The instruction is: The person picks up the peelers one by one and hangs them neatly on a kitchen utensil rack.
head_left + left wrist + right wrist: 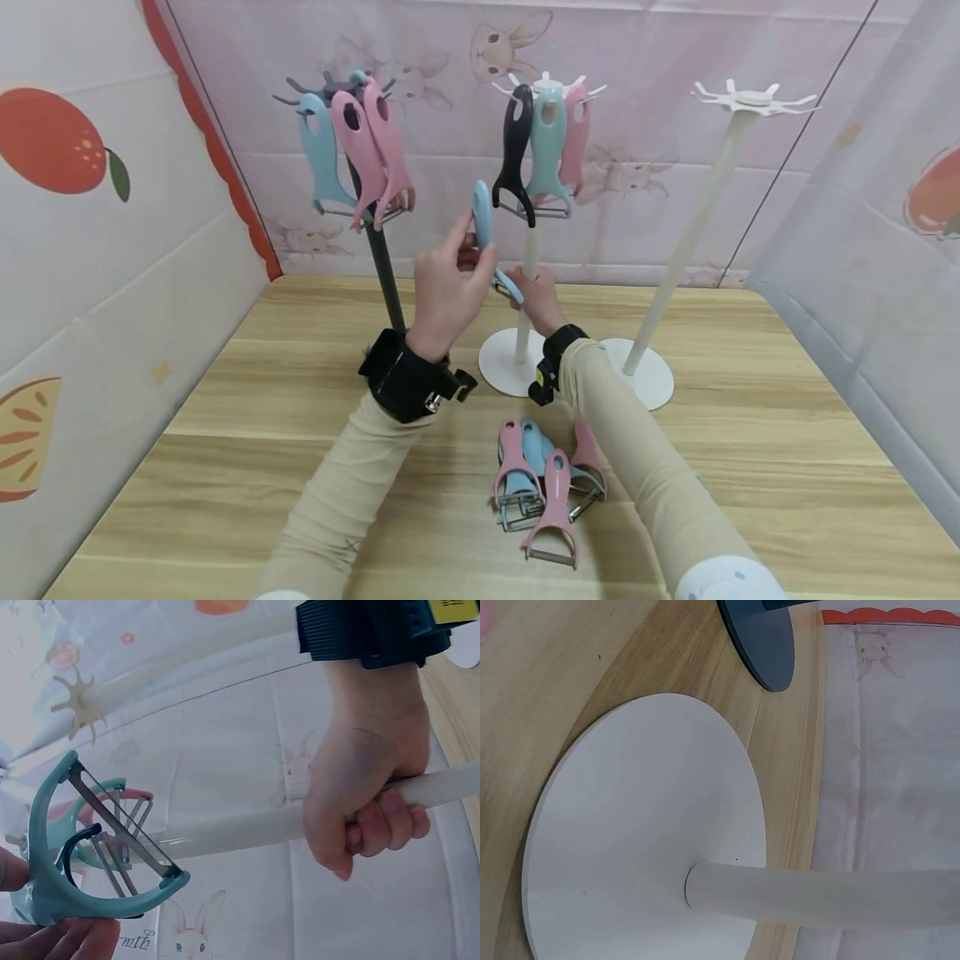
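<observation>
My left hand [448, 287] pinches a light blue peeler [483, 218] by its handle, beside the middle white stand. In the left wrist view its blade end [124, 817] faces the camera. My right hand [542, 302] grips the white pole [523, 337] of that stand, fingers wrapped round it. From the stand's hooks [546, 83] hang a black peeler [516, 133], a teal peeler [548, 142] and a pink peeler [575, 137]. The right wrist view shows the round white base [637, 817] on the table, but not the right hand.
A dark stand [386, 279] at left bears blue and pink peelers [360, 150]. At right stands a bare white stand [690, 233]. Several pink and blue peelers [557, 492] lie piled on the wooden table [757, 467], between the forearms. A printed cloth [442, 208] hangs behind.
</observation>
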A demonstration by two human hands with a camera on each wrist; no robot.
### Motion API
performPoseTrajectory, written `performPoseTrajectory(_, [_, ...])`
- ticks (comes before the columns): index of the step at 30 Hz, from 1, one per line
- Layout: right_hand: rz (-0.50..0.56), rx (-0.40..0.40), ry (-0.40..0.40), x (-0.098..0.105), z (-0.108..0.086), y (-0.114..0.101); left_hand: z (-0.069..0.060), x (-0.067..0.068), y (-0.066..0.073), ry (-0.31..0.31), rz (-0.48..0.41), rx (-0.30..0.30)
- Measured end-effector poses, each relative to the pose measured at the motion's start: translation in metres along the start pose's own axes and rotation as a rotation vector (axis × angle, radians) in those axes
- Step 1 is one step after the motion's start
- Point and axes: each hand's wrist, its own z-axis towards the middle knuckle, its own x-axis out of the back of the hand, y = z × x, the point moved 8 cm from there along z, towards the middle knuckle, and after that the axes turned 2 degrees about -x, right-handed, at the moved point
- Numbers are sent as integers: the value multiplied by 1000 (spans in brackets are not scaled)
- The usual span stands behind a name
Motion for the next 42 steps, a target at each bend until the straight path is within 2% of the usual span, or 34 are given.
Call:
performPoseTrajectory(3, [34, 3, -20, -2, 0, -1, 5, 1, 3, 8, 18, -18])
performPoseTrajectory(9, [-10, 9, -17, -2, 0, -2, 13, 1, 7, 17, 64, -48])
performPoseTrajectory(16, [-14, 4, -29, -2, 2, -1, 34, 3, 10, 48, 112, -44])
performPoseTrajectory(23, [-11, 20, -50, -1, 3, -1, 48, -2, 10, 39, 156, 22])
performPoseTrajectory(28, [41, -1, -82, -3, 2, -2, 61, -5, 7, 27, 199, 65])
performPoseTrajectory(36, [27, -5, -113, -8, -10, -20, 82, -11, 3, -9, 244, 132])
performPoseTrajectory(42, [58, 15, -108, -4, 2, -5, 90, -16, 0, -26, 241, 158])
